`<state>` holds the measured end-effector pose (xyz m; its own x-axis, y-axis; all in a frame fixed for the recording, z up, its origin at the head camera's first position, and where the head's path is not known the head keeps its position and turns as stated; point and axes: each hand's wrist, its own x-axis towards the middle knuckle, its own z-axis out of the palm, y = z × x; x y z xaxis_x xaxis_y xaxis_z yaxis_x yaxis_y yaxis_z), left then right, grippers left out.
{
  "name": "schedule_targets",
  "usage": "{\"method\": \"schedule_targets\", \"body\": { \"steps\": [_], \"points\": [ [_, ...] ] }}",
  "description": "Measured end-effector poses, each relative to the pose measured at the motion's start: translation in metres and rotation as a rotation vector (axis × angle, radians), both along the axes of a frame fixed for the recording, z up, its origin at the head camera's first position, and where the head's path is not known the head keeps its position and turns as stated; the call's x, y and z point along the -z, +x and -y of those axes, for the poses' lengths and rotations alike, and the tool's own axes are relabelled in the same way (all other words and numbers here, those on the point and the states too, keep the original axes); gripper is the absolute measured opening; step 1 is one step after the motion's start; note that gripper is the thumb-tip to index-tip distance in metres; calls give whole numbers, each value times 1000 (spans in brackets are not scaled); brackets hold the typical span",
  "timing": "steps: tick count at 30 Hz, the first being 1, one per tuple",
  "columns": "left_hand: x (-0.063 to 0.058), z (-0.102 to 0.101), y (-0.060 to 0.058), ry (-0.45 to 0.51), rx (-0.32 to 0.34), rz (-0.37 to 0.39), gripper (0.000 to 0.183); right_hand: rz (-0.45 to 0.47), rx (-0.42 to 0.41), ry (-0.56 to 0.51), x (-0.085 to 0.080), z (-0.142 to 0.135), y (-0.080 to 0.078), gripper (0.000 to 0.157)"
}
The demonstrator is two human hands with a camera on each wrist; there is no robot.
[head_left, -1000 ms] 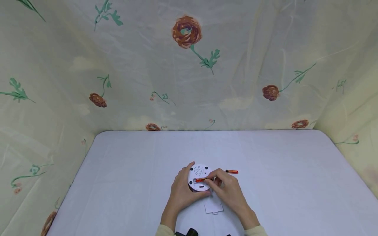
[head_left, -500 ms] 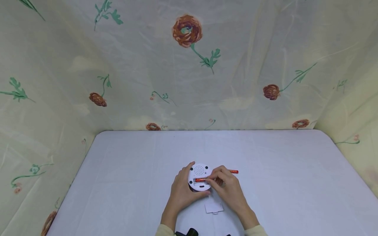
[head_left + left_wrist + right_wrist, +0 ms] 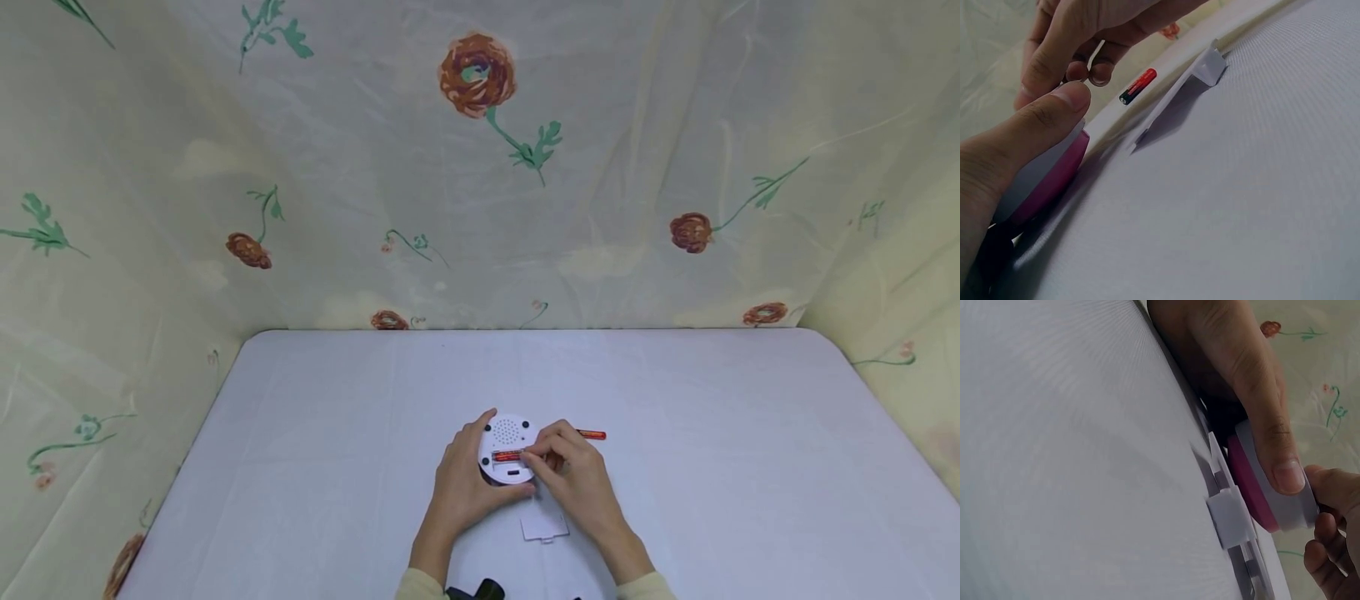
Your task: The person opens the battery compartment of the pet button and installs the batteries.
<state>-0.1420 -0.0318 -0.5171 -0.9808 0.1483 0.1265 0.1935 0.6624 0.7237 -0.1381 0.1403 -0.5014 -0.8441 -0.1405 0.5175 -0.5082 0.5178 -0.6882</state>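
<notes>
A round white device (image 3: 506, 431) with a pink band lies with its perforated underside up, small dark feet around the holes. My left hand (image 3: 467, 486) grips its left side, the thumb along the near edge. In the device's slot sits a red battery (image 3: 507, 456). My right hand (image 3: 581, 483) pinches this battery's right end between thumb and index finger, the other fingers curled beneath. From the left wrist, fingers and thumb hide the slot. A second red battery (image 3: 594, 435) with a black end lies on the table beyond my right hand, partly covered by it.
A white battery cover (image 3: 544, 527) with a small tab lies just in front of the device, between my forearms. A black object (image 3: 489, 589) shows at the bottom edge. Flower-patterned cloth (image 3: 480, 208) hangs behind and beside the white table (image 3: 337, 417).
The battery in the slot has turned slightly, its silver left end now showing. My right hand has shifted a little and covers more of the loose battery. My left hand stays in place.
</notes>
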Motion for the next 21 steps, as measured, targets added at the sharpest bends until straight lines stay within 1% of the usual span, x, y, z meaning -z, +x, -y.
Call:
{"method": "schedule_targets", "body": {
  "steps": [4, 9, 16, 21],
  "points": [
    [-2, -1, 0, 4, -2, 0, 110, 34, 27, 27, -3, 1, 0, 16],
    [-2, -2, 0, 2, -4, 2, 110, 84, 48, 48, -5, 1, 1, 16],
    [0, 0, 1, -2, -7, -5, 109, 87, 45, 45, -4, 3, 3, 14],
    [0, -1, 1, -2, -6, -10, 109, 90, 60, 58, -5, 3, 3, 15]
  ]
}}
